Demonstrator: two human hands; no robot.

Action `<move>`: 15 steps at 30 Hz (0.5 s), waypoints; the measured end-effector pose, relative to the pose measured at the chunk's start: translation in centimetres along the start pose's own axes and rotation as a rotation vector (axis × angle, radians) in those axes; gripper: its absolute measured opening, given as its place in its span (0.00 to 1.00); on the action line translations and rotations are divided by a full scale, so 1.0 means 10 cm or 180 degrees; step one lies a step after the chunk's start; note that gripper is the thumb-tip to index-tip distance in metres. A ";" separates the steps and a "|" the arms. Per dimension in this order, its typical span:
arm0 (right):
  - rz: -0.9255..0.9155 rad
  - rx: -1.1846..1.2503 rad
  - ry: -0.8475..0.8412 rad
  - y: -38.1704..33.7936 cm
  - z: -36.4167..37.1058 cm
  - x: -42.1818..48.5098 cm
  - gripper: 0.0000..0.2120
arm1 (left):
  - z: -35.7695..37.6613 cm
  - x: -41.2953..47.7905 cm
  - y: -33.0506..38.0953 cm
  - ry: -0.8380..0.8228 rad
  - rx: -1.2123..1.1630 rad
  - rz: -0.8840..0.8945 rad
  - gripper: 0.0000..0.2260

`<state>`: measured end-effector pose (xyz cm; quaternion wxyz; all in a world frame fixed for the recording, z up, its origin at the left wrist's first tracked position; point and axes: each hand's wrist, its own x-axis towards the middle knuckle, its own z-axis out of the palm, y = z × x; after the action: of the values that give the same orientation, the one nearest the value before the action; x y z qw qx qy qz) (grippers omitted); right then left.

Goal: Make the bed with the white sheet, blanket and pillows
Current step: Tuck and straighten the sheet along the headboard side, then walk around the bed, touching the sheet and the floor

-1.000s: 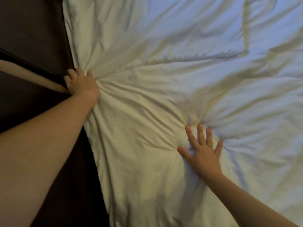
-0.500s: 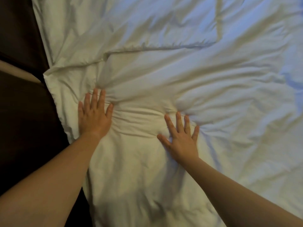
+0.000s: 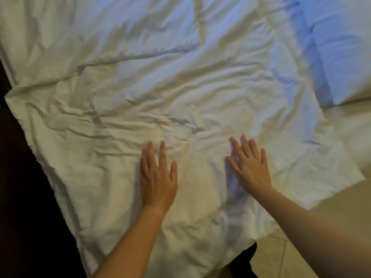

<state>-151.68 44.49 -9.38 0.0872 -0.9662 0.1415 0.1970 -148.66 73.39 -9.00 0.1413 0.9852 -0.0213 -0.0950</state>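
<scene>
Two straight-fingered hands, left hand [image 3: 158,178] beside right hand [image 3: 251,167], palms flat on the rumpled white blanket [image 3: 140,87].

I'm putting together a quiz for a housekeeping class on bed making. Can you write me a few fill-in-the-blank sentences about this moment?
1. The blanket under the hands is ___ in colour.
2. The left hand and the right hand rest on it with fingers ___, not curled.
3. The pillow lies in the picture's upper ___ corner.

Missing words: white; straight; right.
</scene>
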 end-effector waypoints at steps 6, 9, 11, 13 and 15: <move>0.0971 0.0133 0.0106 1.38 0.01 -0.22 0.32 | 0.57 -0.79 0.95 -0.0586 0.0014 0.0404 0.28; 0.1202 0.0374 -0.0260 1.87 0.09 -0.44 0.34 | 0.84 -0.97 1.01 -0.0789 0.0356 0.0284 0.30; 0.0991 0.0396 -0.0378 2.08 0.16 -0.55 0.35 | 0.91 -0.99 1.04 -0.0871 0.0460 0.0136 0.30; 0.0805 0.0465 -0.0472 2.20 0.14 -0.55 0.35 | 0.84 -0.97 1.12 -0.0999 0.0559 -0.0005 0.30; 0.0635 0.0573 -0.0669 2.29 0.00 -0.52 0.35 | 0.70 -0.92 1.27 -0.1351 0.0599 -0.0204 0.29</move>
<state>-163.34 24.10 -9.89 0.1677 -0.9097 0.2438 0.2911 -159.19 59.95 -10.30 0.0380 0.9521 -0.0279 -0.3021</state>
